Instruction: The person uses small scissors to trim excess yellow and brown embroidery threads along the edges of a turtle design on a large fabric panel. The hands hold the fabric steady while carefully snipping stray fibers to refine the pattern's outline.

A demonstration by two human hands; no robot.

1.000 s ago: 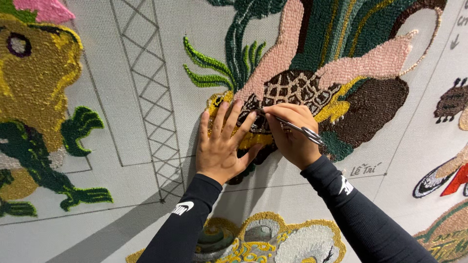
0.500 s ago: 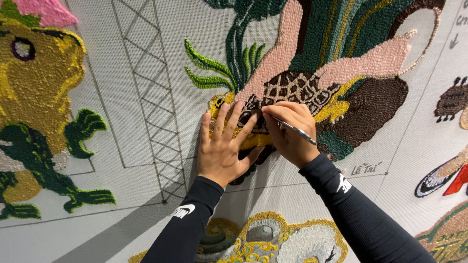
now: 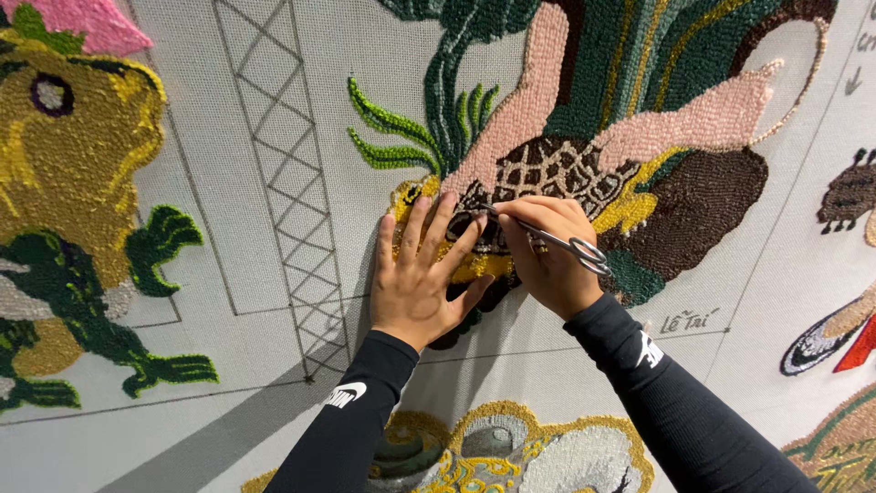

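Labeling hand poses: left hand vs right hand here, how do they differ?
The left hand lies flat, fingers spread, empty; the right hand is curled around small metal scissors. Left presses the yellow tufting; right works at the brown patterned patch. Both wear black sleeves and touch the tufted cloth.

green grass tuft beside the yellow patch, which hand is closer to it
Left. The left hand lies flat just below the green grass tuft, fingers reaching toward it. The right hand, holding the scissors, sits farther right over the turtle shell.

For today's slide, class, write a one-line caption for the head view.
Left hand flat on a tufted turtle design while the right hand works small scissors at its yarn.
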